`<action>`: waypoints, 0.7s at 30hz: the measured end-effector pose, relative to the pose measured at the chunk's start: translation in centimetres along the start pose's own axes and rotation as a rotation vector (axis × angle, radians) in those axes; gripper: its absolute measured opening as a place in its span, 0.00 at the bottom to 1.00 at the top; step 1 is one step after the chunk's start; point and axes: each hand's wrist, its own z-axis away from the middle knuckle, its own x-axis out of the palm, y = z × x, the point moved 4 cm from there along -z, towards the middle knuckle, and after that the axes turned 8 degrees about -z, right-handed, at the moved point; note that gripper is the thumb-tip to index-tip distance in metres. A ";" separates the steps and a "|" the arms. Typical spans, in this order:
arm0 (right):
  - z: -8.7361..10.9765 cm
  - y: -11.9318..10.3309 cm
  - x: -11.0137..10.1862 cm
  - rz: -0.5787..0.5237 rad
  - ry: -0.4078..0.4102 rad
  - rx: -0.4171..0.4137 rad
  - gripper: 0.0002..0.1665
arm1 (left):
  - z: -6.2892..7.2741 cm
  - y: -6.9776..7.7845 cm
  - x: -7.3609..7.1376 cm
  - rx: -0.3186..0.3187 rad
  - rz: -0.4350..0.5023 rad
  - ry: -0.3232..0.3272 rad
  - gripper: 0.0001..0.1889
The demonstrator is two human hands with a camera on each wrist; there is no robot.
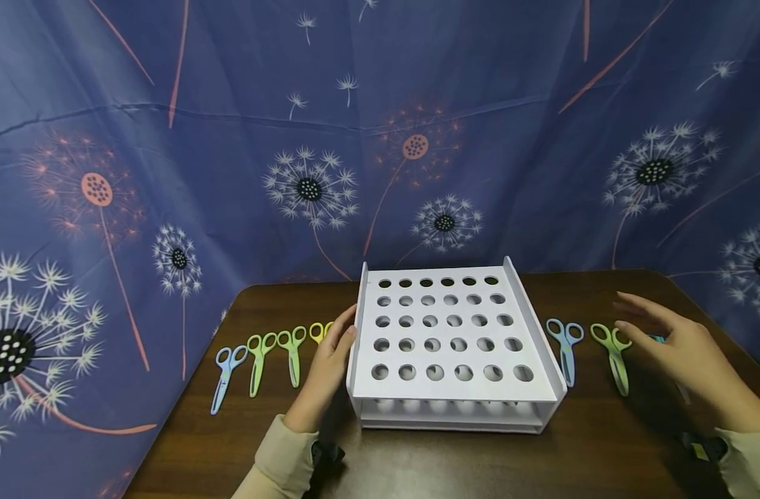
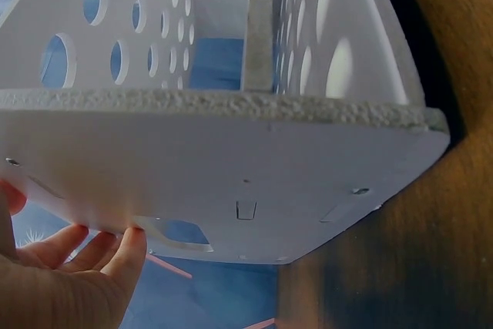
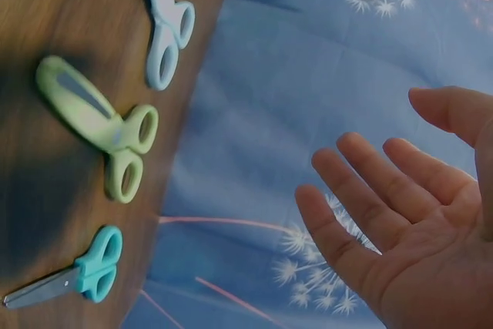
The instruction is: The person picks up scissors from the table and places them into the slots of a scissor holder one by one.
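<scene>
A white rack (image 1: pixel 445 333) with rows of round holes stands in the middle of the table. My left hand (image 1: pixel 324 364) is at its left side. In the left wrist view, the fingertips of that hand (image 2: pixel 85 275) touch the rack's outer side panel (image 2: pixel 192 167) near a cut-out slot, without curling round it. Over the right part of the table hovers my right hand (image 1: pixel 686 350), fingers apart and nothing in it. Below and beside it lie green scissors (image 3: pixel 108 117) and teal-handled scissors (image 3: pixel 88 271), with blue scissors (image 1: pixel 566 346) closer to the rack.
Left of the rack lie blue scissors (image 1: pixel 226 378), two green pairs (image 1: pixel 258 360) and yellow scissors (image 1: pixel 318 332), partly hidden by my left hand. A blue dandelion-print cloth (image 1: pixel 380 138) hangs behind the brown wooden table (image 1: pixel 417 468).
</scene>
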 end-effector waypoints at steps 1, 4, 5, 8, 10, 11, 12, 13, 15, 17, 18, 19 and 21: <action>0.0 0.1 -0.1 0.011 0.009 0.006 0.35 | 0.0 0.0 0.0 0.002 -0.002 0.001 0.24; -0.1 0.5 -0.5 0.041 0.028 0.028 0.33 | -0.1 0.1 0.0 -0.003 -0.003 0.005 0.24; -0.1 0.7 -0.6 0.048 0.029 0.034 0.33 | -0.1 0.1 -0.1 -0.007 -0.006 0.007 0.24; 0.0 1.0 -0.7 0.060 0.020 0.043 0.32 | 0.0 0.0 -0.1 -0.019 -0.019 0.014 0.23; 0.1 1.3 -0.7 0.066 0.013 0.050 0.33 | 0.0 0.0 -0.1 -0.024 -0.025 0.017 0.23; 0.1 1.4 -0.7 0.069 0.012 0.054 0.33 | 0.0 0.0 -0.1 -0.025 -0.024 0.016 0.23; 0.1 1.5 -0.8 0.067 0.014 0.059 0.33 | 0.0 0.0 0.0 -0.024 -0.021 0.018 0.23; 0.2 1.7 -0.8 0.069 0.016 0.066 0.33 | 0.1 0.0 0.0 -0.022 -0.016 0.017 0.23; 0.2 2.0 -0.9 0.070 0.022 0.093 0.34 | 0.0 0.0 0.0 -0.014 -0.008 0.016 0.24; 0.3 2.3 -1.0 0.061 0.024 0.109 0.34 | 0.0 0.1 0.0 -0.010 -0.004 0.017 0.24; 0.3 2.4 -1.1 0.059 0.025 0.117 0.35 | 0.0 0.1 0.0 -0.009 -0.002 0.015 0.24; 0.4 2.6 -1.1 0.058 0.025 0.125 0.35 | 0.1 0.1 0.0 -0.010 -0.002 0.012 0.24; 0.4 2.8 -1.2 0.061 0.027 0.131 0.34 | 0.1 0.1 0.0 -0.015 -0.007 0.009 0.24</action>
